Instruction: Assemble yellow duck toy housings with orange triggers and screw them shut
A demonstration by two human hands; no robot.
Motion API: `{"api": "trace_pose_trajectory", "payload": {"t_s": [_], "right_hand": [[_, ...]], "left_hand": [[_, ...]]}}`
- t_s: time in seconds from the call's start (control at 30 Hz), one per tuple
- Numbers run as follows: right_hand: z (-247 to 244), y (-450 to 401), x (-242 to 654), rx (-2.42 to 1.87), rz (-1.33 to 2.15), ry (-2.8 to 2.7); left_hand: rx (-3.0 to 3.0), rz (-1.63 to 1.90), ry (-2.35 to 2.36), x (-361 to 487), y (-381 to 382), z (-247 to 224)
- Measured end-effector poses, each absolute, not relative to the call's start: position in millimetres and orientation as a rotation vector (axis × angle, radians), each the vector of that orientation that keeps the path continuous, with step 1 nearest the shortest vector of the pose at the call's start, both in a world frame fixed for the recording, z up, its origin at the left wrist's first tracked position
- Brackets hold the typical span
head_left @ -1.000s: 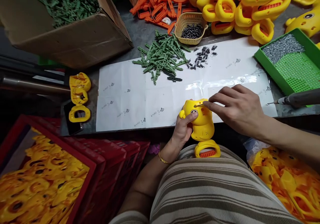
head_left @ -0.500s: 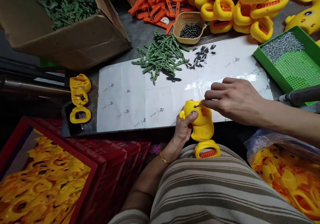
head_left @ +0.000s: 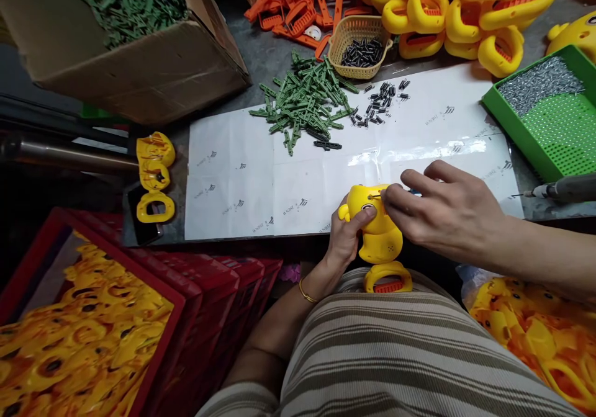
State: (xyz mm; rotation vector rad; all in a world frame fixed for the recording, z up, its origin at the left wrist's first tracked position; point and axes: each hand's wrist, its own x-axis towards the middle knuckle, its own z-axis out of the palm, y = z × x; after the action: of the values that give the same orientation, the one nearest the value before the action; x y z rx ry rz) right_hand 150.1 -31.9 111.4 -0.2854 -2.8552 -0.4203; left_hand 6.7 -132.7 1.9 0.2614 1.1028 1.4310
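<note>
My left hand (head_left: 347,234) is wrapped round a yellow duck-shaped plastic toy (head_left: 380,243), thumb beside its painted eye. The toy's ring handle, with an orange ribbed piece inside, points down toward my lap. From the right, my right hand (head_left: 433,203) pinches a thin metal tool (head_left: 376,196) whose tip meets the toy's head by a small hole. A bit of blue shows behind those fingers; most of the tool is hidden. Beyond the hands, green plastic clips (head_left: 310,97) are heaped beside loose black springs (head_left: 384,102) on the white sheet (head_left: 233,175).
A yellow basket (head_left: 342,35) of springs stands behind, near orange parts (head_left: 302,13) and stacked yellow toys (head_left: 426,7). A green tray (head_left: 540,150) of screws and an electric screwdriver (head_left: 570,188) are at right. A cardboard box (head_left: 144,72) and red crate (head_left: 179,305) stand left.
My right hand has turned and its fingers have lifted and curled, showing a bit of blue behind them. The tool's tip stays at the toy's head. The whole view has shifted slightly.
</note>
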Motion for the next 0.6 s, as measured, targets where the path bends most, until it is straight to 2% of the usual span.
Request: {"api": "trace_pose_trajectory", "payload": {"t_s": [0.23,0.37,0.47,0.53,0.6], "right_hand": [[94,-12,162,-0.353,0.018,-2.890],[51,-4,179,-0.900,0.195,-2.579],[12,4,197,-1.351,0.195,-2.384],[0,0,202,-1.450,0.234,-2.265],[3,-14,197,-1.456,0.556,-2.066]], "left_hand": [[0.282,1.389,1.054,-1,-136,-8],[0.262,1.364,1.022,-11,-141,-11],[0.292,1.335,1.000,-15,-144,-8],[0.340,1.322,1.000,-15,-145,-4],[0.383,1.308,1.005,-14,-145,1]]}}
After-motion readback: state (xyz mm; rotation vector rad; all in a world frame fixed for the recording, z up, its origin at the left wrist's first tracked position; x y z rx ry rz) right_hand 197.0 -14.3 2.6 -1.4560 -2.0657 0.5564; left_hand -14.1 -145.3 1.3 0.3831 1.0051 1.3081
